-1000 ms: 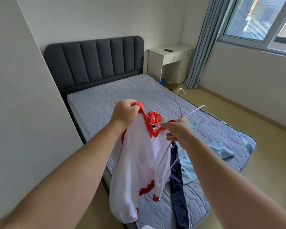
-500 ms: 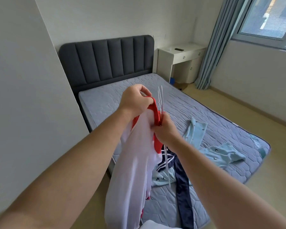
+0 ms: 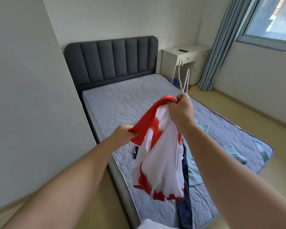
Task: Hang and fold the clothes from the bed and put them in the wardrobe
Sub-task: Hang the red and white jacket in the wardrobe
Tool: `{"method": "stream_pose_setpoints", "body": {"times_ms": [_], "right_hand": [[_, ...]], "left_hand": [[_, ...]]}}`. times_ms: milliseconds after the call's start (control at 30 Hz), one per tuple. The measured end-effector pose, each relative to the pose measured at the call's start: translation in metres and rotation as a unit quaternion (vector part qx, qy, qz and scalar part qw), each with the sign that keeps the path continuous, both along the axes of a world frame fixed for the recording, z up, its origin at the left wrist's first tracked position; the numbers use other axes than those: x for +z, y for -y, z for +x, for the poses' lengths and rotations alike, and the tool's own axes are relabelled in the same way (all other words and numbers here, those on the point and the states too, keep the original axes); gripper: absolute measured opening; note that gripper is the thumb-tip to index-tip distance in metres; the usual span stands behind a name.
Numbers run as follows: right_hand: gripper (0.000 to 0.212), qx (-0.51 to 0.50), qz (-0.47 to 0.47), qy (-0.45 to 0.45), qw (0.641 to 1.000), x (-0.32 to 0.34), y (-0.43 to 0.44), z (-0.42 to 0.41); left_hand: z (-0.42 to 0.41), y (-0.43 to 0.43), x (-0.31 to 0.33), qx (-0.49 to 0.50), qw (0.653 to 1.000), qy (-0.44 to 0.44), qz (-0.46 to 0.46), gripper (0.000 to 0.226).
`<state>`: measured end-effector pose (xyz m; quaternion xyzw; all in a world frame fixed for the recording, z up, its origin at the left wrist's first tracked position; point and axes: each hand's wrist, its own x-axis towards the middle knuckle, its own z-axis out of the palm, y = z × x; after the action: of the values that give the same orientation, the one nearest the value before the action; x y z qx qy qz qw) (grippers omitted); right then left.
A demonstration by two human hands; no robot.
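Note:
A white garment with red trim (image 3: 162,164) hangs in the air over the near part of the bed (image 3: 122,103). My left hand (image 3: 122,133) grips its red edge low on the left. My right hand (image 3: 182,111) is raised higher and grips both the red collar and a white wire hanger (image 3: 183,76), whose hook points up and whose lower part runs down inside the garment. A navy garment (image 3: 186,192) and light blue clothes (image 3: 234,152) lie on the mattress below and to the right.
A grey padded headboard (image 3: 111,61) stands at the far end of the bed. A white desk (image 3: 186,63) sits in the far corner beside blue curtains (image 3: 221,47) and a window (image 3: 274,19). A white wall (image 3: 23,96) runs close on the left. Beige floor surrounds the bed.
My hands have moved apart: the left dropped lower and left with the red edge, the right rose to the right with the collar and hanger. The garment is spread wider.

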<state>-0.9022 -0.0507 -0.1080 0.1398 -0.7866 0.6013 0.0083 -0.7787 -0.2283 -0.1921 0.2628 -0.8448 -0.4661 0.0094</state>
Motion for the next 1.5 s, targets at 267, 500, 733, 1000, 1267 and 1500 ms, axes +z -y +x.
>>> {"method": "stream_pose_setpoints", "body": {"times_ms": [267,500,733,1000,1267,1500], "right_hand": [[0.026,-0.037,0.087,0.024,0.995,-0.022,-0.037,-0.026],[0.024,-0.089,0.121,0.017,0.989,-0.039,-0.062,-0.041],[0.044,0.020,0.291,0.076,0.953,-0.050,-0.064,-0.032],[0.076,0.056,0.282,0.047,0.957,-0.056,-0.039,0.015],[0.051,-0.031,0.158,0.057,0.985,-0.087,-0.025,0.055],[0.043,-0.020,0.234,0.073,0.969,-0.108,-0.025,0.071]], "left_hand": [[-0.011,-0.007,0.012,0.174,0.920,-0.100,0.337,0.030],[-0.004,-0.009,0.027,0.012,0.977,-0.026,0.213,0.032],[-0.018,-0.024,0.048,0.087,0.960,-0.118,0.240,0.026],[-0.018,0.002,0.040,0.116,0.985,-0.090,0.091,0.007],[0.013,0.050,0.013,0.269,0.962,-0.036,-0.035,0.020],[0.039,0.071,0.004,0.317,0.942,-0.037,-0.105,0.026]]}}
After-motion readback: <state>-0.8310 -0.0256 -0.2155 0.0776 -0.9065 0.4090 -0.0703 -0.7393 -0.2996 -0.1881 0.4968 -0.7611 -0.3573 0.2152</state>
